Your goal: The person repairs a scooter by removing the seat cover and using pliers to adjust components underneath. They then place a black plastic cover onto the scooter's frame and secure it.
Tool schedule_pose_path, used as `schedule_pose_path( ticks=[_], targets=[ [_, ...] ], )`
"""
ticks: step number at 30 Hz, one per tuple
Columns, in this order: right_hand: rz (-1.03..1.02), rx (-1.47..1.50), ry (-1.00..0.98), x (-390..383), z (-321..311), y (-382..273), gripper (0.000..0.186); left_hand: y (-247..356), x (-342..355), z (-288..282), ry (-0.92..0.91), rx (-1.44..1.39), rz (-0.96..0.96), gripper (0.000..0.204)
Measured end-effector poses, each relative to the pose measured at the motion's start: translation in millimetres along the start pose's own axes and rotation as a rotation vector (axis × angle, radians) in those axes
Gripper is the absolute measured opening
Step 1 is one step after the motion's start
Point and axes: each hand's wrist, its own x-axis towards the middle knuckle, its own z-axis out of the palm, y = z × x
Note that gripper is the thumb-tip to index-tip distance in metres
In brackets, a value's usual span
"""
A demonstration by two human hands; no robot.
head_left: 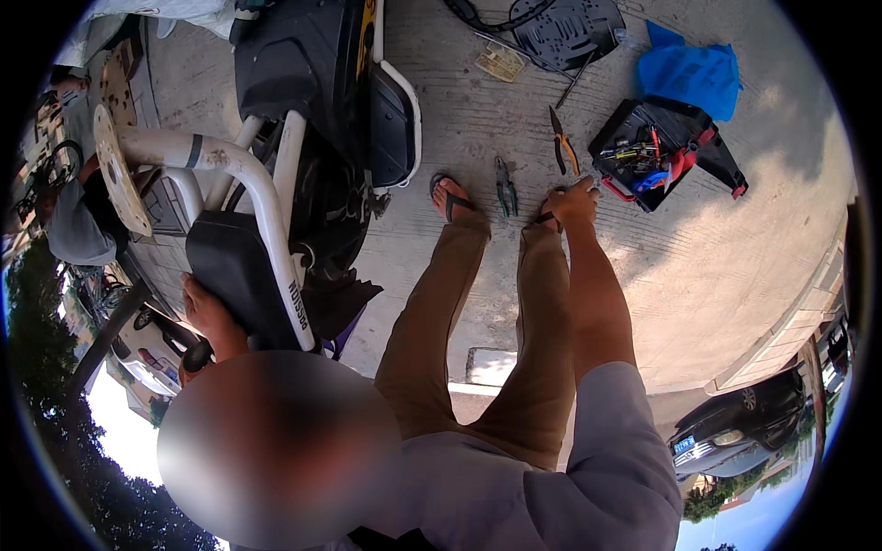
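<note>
On the left, my left hand (211, 312) rests against the side of a black padded block (230, 257), its fingers stretched out. The block sits by the white tubular frame (262, 188) of a black-and-white vehicle. My right hand (576, 202) reaches down over my right foot, fingers loosely bent and apart, with nothing visible in them. Just beyond its fingers lie long-nosed pliers (564, 147) with orange and black handles; whether they touch is unclear. Pliers with dark green handles (505, 190) lie on the ground between my feet.
An open black toolbox (620, 124) full of hand tools stands right of the pliers, beside a blue bag (689, 73). A black perforated plate (570, 37) and a small yellowish case (500, 62) lie farther off. A dark car (744, 422) is at lower right.
</note>
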Motion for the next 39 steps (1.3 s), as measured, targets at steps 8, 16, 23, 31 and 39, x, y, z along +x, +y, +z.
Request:
schedule_pose_path(
  ticks=[8,16,23,31,39],
  targets=[
    [-0.229,-0.027,-0.259,83.5,192.0,0.9,0.062,20.2,-11.3,4.7,-0.001,0.429,0.261,0.043],
    [-0.315,0.131,-0.196,43.3,189.5,-19.5,0.046,1.8,-5.6,-17.2,-0.086,0.333,0.164,0.049],
    [-0.012,0.817,-0.872,-63.1,102.4,8.3,0.029,18.5,-14.9,14.3,0.063,0.191,0.103,0.045],
    [-0.872,0.700,-0.316,-308.6,-108.7,-71.0,0.024,27.1,-25.5,1.1,0.081,0.430,0.012,0.044],
    [-0.651,0.995,-0.632,-431.7,-204.5,-181.2,0.035,29.7,-21.7,7.5,0.072,0.428,0.038,0.039]
  ],
)
